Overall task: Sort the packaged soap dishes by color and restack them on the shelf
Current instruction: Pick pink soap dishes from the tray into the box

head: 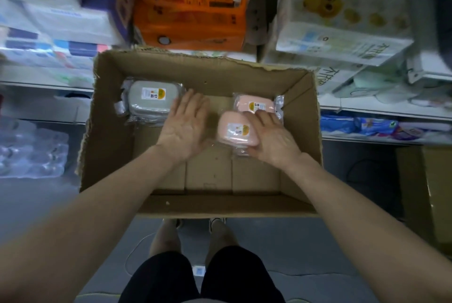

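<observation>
The right hand [271,138] gripped a pink packaged soap dish [234,131] inside the cardboard box [110,136], fingers curled over its right side. The left hand [183,126] lay flat and released, palm up, just beside it. A second pink dish [255,104] sat behind, touching; a grey stack [149,99] occupied the far-left corner. Shelves [367,109] surrounded the box.

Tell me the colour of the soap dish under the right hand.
Pink soap dish, clearest in the head view.
</observation>
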The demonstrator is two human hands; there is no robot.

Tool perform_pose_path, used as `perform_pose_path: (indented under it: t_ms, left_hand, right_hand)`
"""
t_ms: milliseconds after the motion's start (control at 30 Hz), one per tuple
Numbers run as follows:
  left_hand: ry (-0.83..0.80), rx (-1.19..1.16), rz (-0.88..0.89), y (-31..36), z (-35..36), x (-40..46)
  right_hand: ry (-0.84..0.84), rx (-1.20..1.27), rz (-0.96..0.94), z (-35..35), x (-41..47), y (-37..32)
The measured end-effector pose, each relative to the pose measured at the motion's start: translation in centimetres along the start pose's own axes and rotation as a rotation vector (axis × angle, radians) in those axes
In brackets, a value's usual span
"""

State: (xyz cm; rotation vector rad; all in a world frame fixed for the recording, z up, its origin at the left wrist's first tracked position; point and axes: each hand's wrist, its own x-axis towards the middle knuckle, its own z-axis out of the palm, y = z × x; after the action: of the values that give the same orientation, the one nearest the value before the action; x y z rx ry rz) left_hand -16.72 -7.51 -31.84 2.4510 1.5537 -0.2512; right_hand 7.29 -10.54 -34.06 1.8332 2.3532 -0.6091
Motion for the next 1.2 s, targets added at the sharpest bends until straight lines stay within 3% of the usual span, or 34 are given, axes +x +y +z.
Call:
perform_pose_path:
  t_ms: [200, 600, 933, 1200]
  left_hand:
    - [-0.035, 0.034, -0.227, -4.9, -0.7, -0.1]
    - [-0.050, -0.048, -0.228, -6.0, 0.8, 0.0]
    - [0.112, -0.054, -0.160, -6.0, -4.8, -4.5]
    - [0.429, 0.004, -0.184, -11.1, -8.7, -14.1]
  right_hand:
    - [-0.109, -0.087, 0.155, -2.2, 3.4, 4.4]
    - [-0.125, -0.292, 0.202, 0.0, 6.2, 3.8]
    - [0.041, -0.410, -0.210, -7.6, 4.1, -3.1]
    - [0.280, -0.477, -0.529, -13.5, 5.5, -15.6]
